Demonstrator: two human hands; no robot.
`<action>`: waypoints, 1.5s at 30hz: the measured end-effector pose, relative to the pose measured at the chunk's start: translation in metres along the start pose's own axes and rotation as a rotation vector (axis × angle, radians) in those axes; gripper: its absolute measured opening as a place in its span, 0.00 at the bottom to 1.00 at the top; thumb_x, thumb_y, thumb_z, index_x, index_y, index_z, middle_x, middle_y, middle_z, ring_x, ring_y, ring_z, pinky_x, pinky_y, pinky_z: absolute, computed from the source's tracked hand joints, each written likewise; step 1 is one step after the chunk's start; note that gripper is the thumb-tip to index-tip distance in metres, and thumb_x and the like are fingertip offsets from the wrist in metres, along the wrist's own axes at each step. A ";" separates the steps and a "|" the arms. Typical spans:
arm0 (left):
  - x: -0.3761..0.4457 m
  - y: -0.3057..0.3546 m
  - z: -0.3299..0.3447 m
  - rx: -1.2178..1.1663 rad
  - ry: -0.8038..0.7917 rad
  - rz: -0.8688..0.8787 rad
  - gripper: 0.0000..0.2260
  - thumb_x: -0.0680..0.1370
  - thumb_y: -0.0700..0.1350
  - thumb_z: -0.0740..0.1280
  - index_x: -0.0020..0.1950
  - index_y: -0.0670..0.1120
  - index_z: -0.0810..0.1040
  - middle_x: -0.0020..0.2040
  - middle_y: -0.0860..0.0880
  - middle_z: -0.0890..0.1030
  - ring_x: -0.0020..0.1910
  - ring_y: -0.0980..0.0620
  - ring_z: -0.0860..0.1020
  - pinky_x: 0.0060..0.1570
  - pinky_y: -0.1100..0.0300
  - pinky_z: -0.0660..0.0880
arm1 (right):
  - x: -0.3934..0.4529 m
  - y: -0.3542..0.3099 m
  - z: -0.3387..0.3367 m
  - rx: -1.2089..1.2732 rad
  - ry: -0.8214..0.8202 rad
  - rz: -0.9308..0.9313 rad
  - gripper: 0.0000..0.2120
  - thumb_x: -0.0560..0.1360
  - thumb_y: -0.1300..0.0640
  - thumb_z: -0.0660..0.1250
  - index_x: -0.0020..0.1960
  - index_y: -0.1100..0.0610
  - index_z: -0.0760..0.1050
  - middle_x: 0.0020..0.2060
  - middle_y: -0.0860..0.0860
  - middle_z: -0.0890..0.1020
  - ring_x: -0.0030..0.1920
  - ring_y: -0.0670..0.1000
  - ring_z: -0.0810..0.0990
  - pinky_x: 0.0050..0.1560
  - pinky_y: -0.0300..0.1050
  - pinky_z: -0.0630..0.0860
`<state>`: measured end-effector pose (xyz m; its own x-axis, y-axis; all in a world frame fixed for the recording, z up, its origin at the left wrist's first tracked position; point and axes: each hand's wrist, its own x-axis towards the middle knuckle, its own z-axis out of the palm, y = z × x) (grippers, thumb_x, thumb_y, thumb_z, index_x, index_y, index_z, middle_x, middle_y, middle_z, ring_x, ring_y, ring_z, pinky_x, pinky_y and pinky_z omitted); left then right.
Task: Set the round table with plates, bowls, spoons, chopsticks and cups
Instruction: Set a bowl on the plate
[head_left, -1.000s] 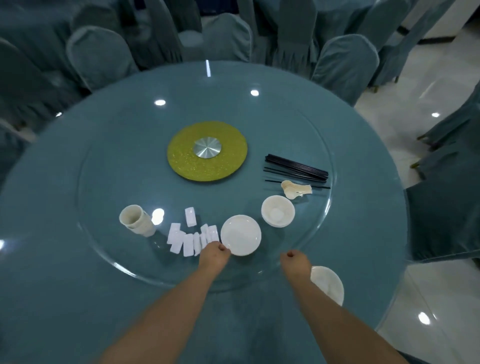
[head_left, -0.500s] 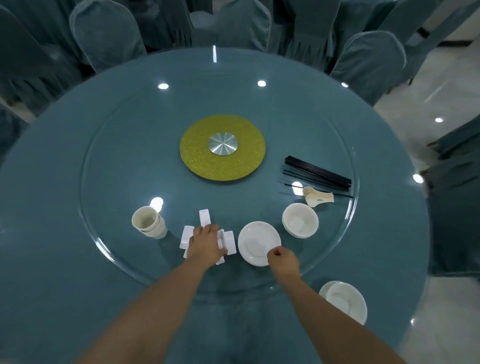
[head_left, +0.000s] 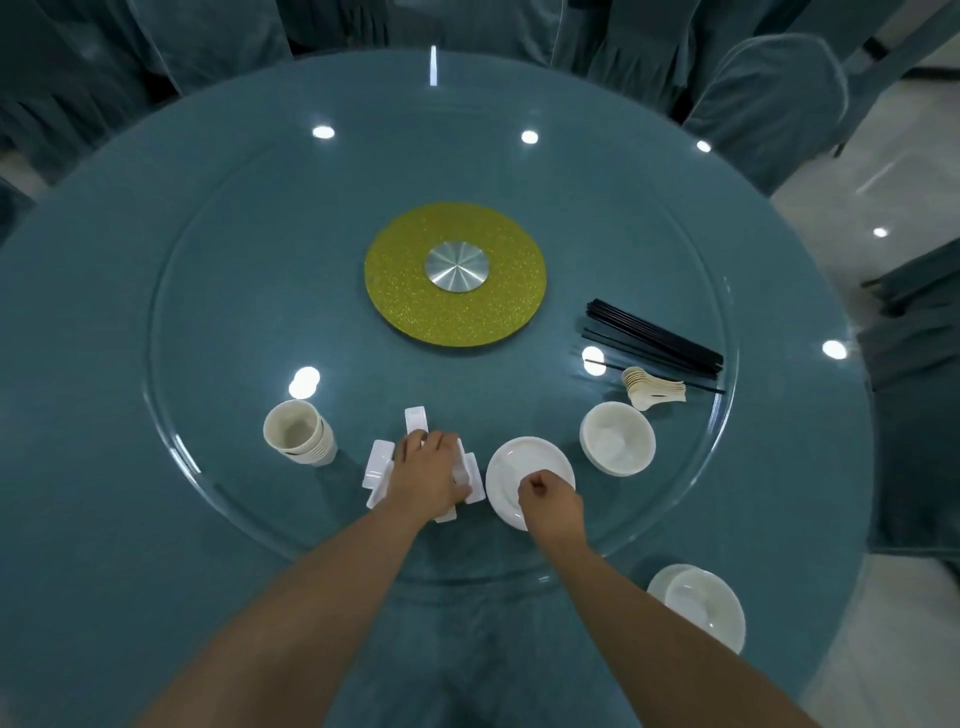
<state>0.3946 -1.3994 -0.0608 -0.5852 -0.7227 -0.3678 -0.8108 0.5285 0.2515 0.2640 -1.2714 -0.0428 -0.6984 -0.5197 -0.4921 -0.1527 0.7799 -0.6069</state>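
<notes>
A stack of white plates (head_left: 511, 470) lies on the glass turntable (head_left: 234, 312) near its front edge. My right hand (head_left: 548, 501) sits curled over the stack's near right rim and seems to pinch the top plate. Left of it lie several white rectangular rests (head_left: 379, 462). My left hand (head_left: 428, 475) lies on them, fingers bent down round one. Stacked white bowls (head_left: 618, 439), cream spoons (head_left: 654, 392) and black chopsticks (head_left: 654, 338) are to the right. Nested cream cups (head_left: 298, 434) stand to the left.
A plate with a bowl on it (head_left: 698, 605) sits on the teal tablecloth (head_left: 104, 519) at the table's near right edge. A yellow disc with a metal hub (head_left: 405, 291) marks the turntable's middle. Covered chairs (head_left: 769, 104) ring the far side.
Both hands reached forward onto the turntable: the left moved from the plates' left rim onto the rests, the right from the turntable's edge onto the plate stack. The camera moved closer.
</notes>
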 end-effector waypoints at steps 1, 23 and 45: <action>-0.001 0.000 -0.003 -0.041 0.015 -0.002 0.29 0.69 0.58 0.68 0.68 0.51 0.67 0.65 0.54 0.72 0.67 0.47 0.64 0.69 0.53 0.60 | -0.001 -0.001 0.000 0.005 0.001 -0.004 0.10 0.76 0.58 0.60 0.43 0.62 0.77 0.40 0.55 0.82 0.38 0.52 0.73 0.39 0.40 0.70; -0.083 0.123 -0.017 -0.293 -0.195 0.464 0.37 0.68 0.51 0.75 0.74 0.54 0.63 0.69 0.53 0.62 0.61 0.51 0.74 0.62 0.65 0.69 | -0.068 0.041 -0.099 0.301 -0.054 -0.007 0.14 0.75 0.55 0.68 0.42 0.67 0.81 0.30 0.54 0.78 0.31 0.49 0.72 0.36 0.43 0.70; 0.007 0.336 0.070 -0.380 -0.314 0.143 0.06 0.75 0.48 0.63 0.39 0.50 0.74 0.38 0.53 0.79 0.38 0.53 0.76 0.31 0.65 0.69 | 0.051 0.230 -0.239 0.418 0.261 0.488 0.13 0.74 0.60 0.64 0.31 0.60 0.76 0.29 0.56 0.75 0.32 0.52 0.72 0.34 0.42 0.66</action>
<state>0.1189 -1.1957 -0.0419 -0.7057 -0.4559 -0.5423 -0.7045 0.3712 0.6049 0.0266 -1.0349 -0.0584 -0.7723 -0.0019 -0.6352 0.4671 0.6760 -0.5700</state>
